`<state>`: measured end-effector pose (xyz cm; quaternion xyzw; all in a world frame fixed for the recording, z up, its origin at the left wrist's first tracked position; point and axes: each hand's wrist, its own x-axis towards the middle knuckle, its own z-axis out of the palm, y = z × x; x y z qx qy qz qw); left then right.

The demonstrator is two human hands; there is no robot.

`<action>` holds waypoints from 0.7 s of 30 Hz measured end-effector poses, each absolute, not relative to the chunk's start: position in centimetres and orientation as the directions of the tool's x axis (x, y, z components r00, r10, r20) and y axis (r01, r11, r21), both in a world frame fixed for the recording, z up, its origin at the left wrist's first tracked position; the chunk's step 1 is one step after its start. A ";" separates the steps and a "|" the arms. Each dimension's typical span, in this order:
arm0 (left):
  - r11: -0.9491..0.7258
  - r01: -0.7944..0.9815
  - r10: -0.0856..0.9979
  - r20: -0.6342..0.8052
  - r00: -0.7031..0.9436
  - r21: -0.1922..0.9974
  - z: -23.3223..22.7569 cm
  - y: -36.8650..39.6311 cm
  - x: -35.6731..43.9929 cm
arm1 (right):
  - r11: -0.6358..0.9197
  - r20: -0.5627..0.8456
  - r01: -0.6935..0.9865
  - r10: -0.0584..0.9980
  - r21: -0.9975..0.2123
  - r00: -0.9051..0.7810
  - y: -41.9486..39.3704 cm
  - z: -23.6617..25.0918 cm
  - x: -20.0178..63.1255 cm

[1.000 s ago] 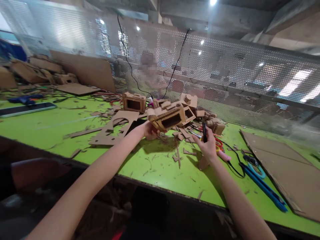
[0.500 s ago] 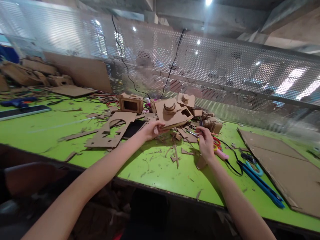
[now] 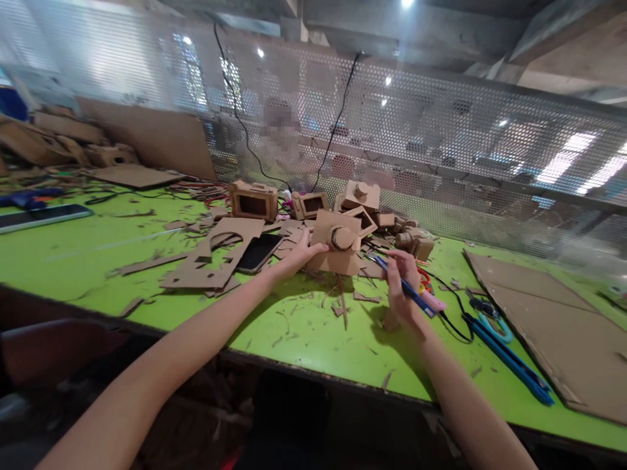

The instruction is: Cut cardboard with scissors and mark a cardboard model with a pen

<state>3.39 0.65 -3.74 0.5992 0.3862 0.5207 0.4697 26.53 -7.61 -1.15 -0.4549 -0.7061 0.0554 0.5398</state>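
My left hand [image 3: 304, 252] is closed on a cardboard toy camera piece [image 3: 343, 239], a flat panel with a round lens-like disc facing me, tilted above the scraps. In my right hand [image 3: 402, 282] is a blue utility knife [image 3: 416, 297], its metal tip pointing left toward the panel but apart from it. Just beyond the panel lies an open cardboard frame [image 3: 364, 220]. Left of my left hand are a dark phone [image 3: 259, 252] and a cut cardboard sheet [image 3: 198, 277] with a curved cutout.
Several cardboard cameras [image 3: 253, 201] stand at the back. Scissors with turquoise handles [image 3: 496, 326], a blue long-handled tool [image 3: 514, 362] and a large cardboard sheet [image 3: 553, 326] lie right. Scraps litter the green table [image 3: 304, 346]. Perforated metal panel [image 3: 416, 130] rises behind; a person is beyond it.
The cardboard piece in my left hand has turned upright, its disc now facing me. The blue knife has come into view in my right hand, its tip angled left.
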 end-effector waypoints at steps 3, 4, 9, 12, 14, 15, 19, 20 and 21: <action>-0.294 0.070 0.941 0.276 0.194 0.953 -3.4 0.2 3.1 | 0.615 0.706 0.584 0.702 -0.530 -0.099 -7.8 -1.1 26.2; -0.320 0.110 0.934 0.294 0.202 0.941 -3.3 0.0 3.0 | 0.619 0.699 0.589 0.704 -0.519 -0.124 -7.8 -1.1 26.1; -0.502 0.321 0.858 0.419 0.297 0.803 -2.9 -0.5 2.5 | 0.626 0.684 0.593 0.710 -0.506 -0.166 -8.3 -1.3 25.5; -0.528 0.347 0.845 0.440 0.303 0.775 -2.9 -0.5 2.5 | 0.636 0.694 0.601 0.697 -0.483 -0.180 -8.8 -1.4 25.2; -0.541 0.356 0.838 0.454 0.302 0.762 -3.0 -0.3 2.5 | 0.643 0.699 0.609 0.688 -0.465 -0.193 -9.1 -1.4 25.0; -0.550 0.363 0.833 0.462 0.305 0.752 -3.1 -0.3 2.5 | 0.649 0.706 0.612 0.680 -0.452 -0.200 -9.1 -1.4 25.0; -0.576 0.381 0.816 0.483 0.317 0.723 -3.4 0.1 2.4 | 0.694 0.770 0.633 0.594 -0.343 -0.234 -8.9 -1.4 25.3; -0.576 0.383 0.816 0.482 0.319 0.722 -3.5 0.2 2.4 | 0.706 0.787 0.637 0.567 -0.310 -0.246 -8.7 -1.4 25.4; -0.575 0.386 0.817 0.479 0.321 0.722 -3.6 0.3 2.4 | 0.719 0.801 0.636 0.540 -0.279 -0.259 -8.6 -1.5 25.5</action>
